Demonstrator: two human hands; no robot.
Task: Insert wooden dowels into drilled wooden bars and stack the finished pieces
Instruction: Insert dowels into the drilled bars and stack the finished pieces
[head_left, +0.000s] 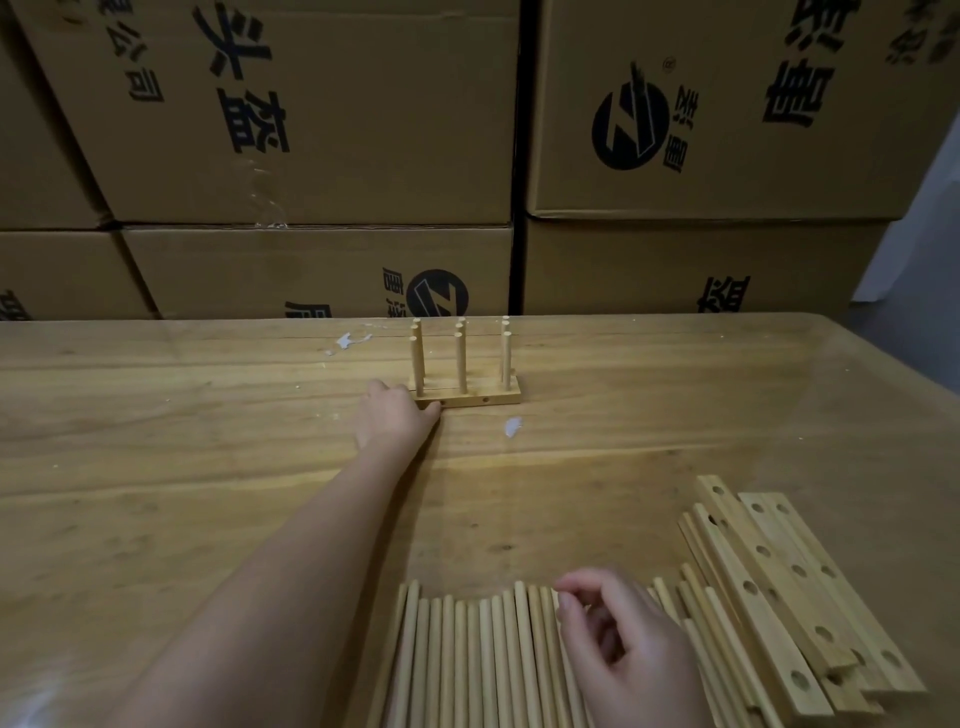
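Note:
Finished pieces (465, 396), drilled bars with upright dowels, stand in a row at the far middle of the wooden table (208, 467). My left hand (392, 413) reaches out to them and grips the left end of the front bar, thumb on its front face. Close to me lies a row of loose dowels (467, 660). My right hand (623, 644) hovers over their far ends, its fingers loosely curled and holding nothing. Right of the dowels sits a pile of drilled bars (789, 587) lying flat.
Stacked cardboard boxes (311, 130) form a wall right behind the table's far edge. White smears (511, 426) mark the tabletop near the finished pieces. The table's right edge (904, 364) runs diagonally at the far right.

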